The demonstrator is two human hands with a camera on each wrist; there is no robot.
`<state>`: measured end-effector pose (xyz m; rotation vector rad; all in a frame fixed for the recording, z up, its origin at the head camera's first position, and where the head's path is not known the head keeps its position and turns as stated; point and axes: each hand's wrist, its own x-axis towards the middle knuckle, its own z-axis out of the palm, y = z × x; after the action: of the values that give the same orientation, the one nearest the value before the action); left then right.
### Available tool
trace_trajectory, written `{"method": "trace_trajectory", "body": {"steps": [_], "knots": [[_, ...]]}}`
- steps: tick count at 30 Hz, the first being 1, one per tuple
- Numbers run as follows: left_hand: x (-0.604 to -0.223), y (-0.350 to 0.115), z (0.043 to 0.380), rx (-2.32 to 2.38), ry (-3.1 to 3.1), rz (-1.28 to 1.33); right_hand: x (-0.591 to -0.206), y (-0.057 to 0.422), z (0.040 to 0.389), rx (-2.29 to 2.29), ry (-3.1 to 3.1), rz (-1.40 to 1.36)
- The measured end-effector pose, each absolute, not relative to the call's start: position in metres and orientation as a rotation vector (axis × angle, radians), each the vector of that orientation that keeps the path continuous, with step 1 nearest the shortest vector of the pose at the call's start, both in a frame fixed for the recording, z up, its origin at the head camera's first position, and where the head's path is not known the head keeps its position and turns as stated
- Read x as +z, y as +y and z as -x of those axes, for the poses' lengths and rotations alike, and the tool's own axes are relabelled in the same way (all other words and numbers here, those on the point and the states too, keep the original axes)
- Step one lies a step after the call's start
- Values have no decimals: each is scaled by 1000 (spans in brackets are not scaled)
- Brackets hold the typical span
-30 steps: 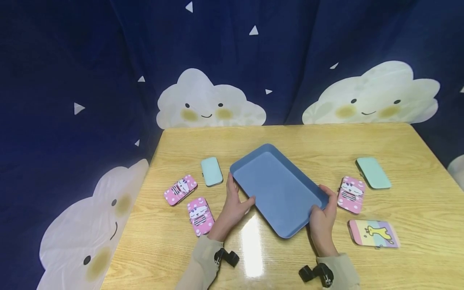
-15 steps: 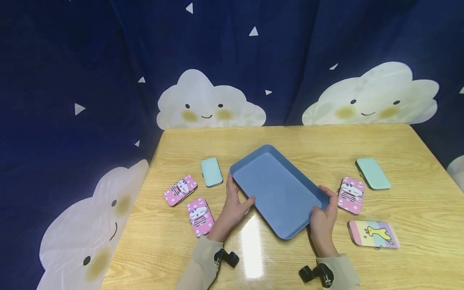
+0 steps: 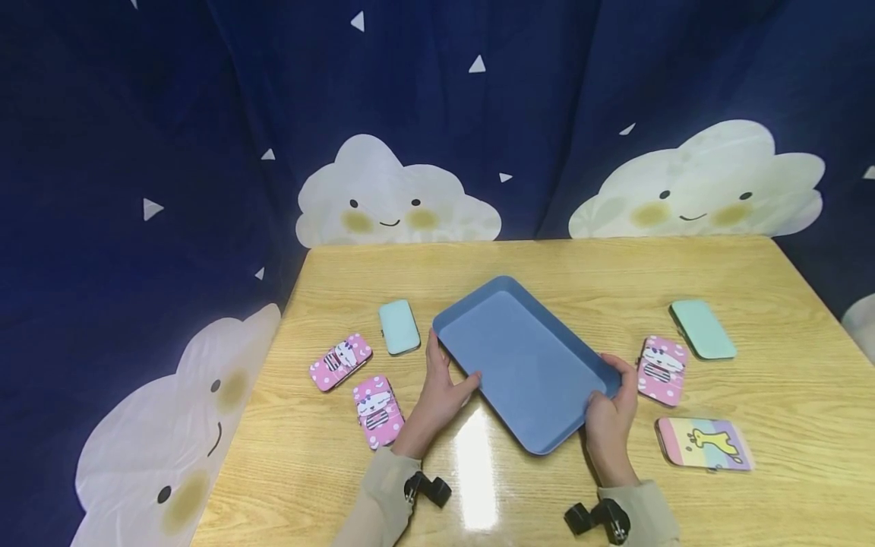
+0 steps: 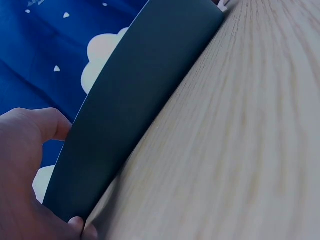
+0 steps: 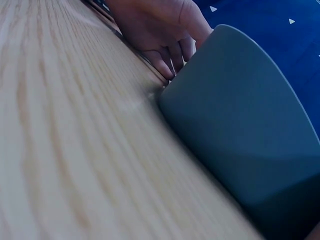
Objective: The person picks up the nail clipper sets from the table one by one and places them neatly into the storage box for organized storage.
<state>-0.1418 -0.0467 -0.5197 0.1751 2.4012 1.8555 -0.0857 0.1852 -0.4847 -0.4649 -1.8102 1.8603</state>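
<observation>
A blue rectangular tray (image 3: 526, 365) with raised walls lies turned at an angle in the middle of the table, with nothing in it. My left hand (image 3: 443, 387) holds its left long side, the thumb on the rim. In the left wrist view, fingers (image 4: 75, 227) of that hand reach the wall's bottom edge beside the tabletop. At the near right corner, my right hand (image 3: 611, 414) grips the tray's short side, thumb at the rim and fingers around the outside. The right wrist view shows the tray wall (image 5: 235, 110) close on the wood, with curled fingers (image 5: 157, 62) beyond its edge.
Left of the tray lie a light blue case (image 3: 399, 327) and two pink cases with a cartoon animal (image 3: 340, 362). On the right are a mint case (image 3: 703, 329), a pink case (image 3: 661, 371) and a giraffe case (image 3: 706, 443). A dark blue curtain (image 3: 437, 91) hangs behind the table.
The whole scene sits slightly lower in the head view. Both hands keep their places on the tray, and the tray and cases have not moved on the table.
</observation>
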Motion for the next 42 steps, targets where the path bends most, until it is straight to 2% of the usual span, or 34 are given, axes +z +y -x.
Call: {"method": "trace_trajectory", "body": {"steps": [12, 17, 25, 28, 37, 42], "knots": [[-512, -46, 141, 1870, 2397, -176, -515, 198, 96, 1831, -1830, 477], [-516, -46, 144, 1904, 2403, -205, -515, 199, 97, 1830, -1832, 479], [-478, -47, 130, 1943, 2335, -209, -516, 199, 96, 1840, -1831, 477], [-476, -47, 129, 1932, 2340, -202, -511, 197, 94, 1851, -1828, 481], [-515, -46, 141, 1882, 2404, -184, -514, 198, 94, 1857, -1828, 498], [-521, -47, 143, 1923, 2413, -187, -518, 199, 96, 1856, -1818, 499]]}}
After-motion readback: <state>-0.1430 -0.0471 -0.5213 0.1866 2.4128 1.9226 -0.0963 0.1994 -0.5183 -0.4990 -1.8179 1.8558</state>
